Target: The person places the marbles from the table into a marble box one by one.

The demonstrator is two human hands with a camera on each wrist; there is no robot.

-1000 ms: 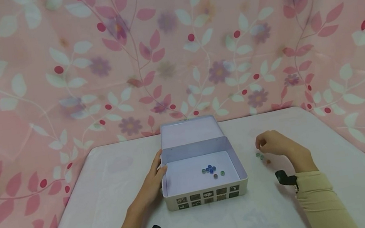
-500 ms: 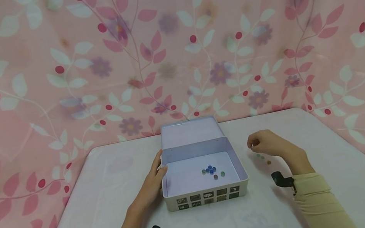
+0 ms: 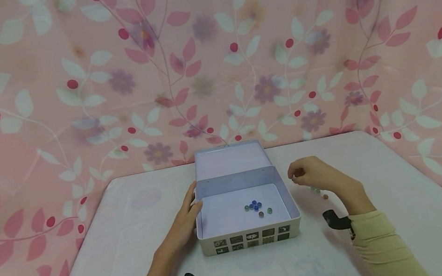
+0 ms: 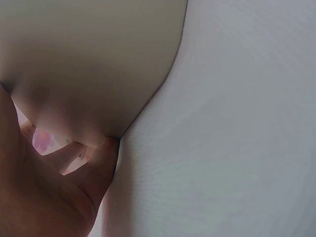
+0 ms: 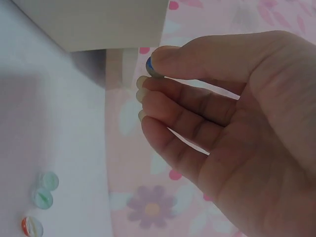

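Observation:
A pale rectangular tin box stands with its lid folded back. Several blue, green and brownish glass marbles lie on its floor. My left hand holds the box's left side, thumb over the rim and fingers along the outer wall. Just right of the box, my right hand is raised above the table. In the right wrist view, its thumb and forefinger pinch a marble with blue in it; the other fingers are bent and hold nothing.
Under and beyond my right hand, two pale green marbles and an orange-and-white one lie on the white-covered table. A pink floral cloth hangs behind the table's far edge.
With the marble, my right hand has moved left from beside the loose marbles toward the box's right wall. My left hand and the box have stayed put.

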